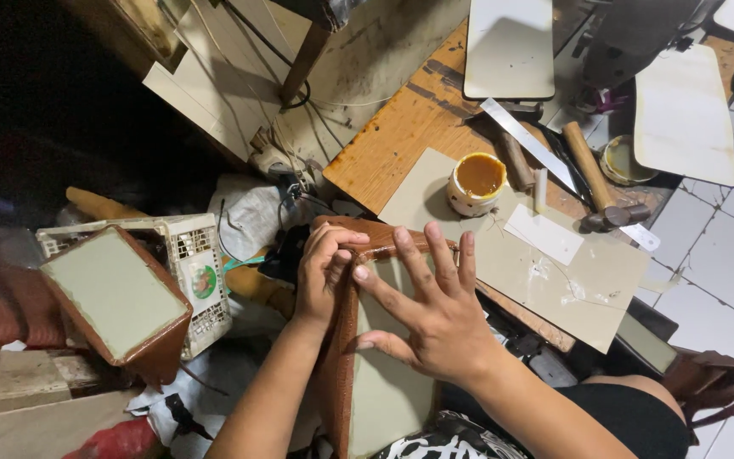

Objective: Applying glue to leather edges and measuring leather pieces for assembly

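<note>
Left hand (pixel 326 270): clenched on the brown leather edge (pixel 367 242).
Right hand (pixel 431 310): released, fingers spread flat on the panel (pixel 388 382).
Panel: in the lap.
Nearby: glue pot (pixel 476 182), hammer (pixel 596 183), basket (pixel 193 276).

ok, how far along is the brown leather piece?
Done, by the look of it: one brown panel with folded edges lies on the crate. In hand: left hand pinches the top edge of the leather piece, right hand presses its grey lining flat. Left: the other edges cannot be judged; glue pot stands open.
</note>
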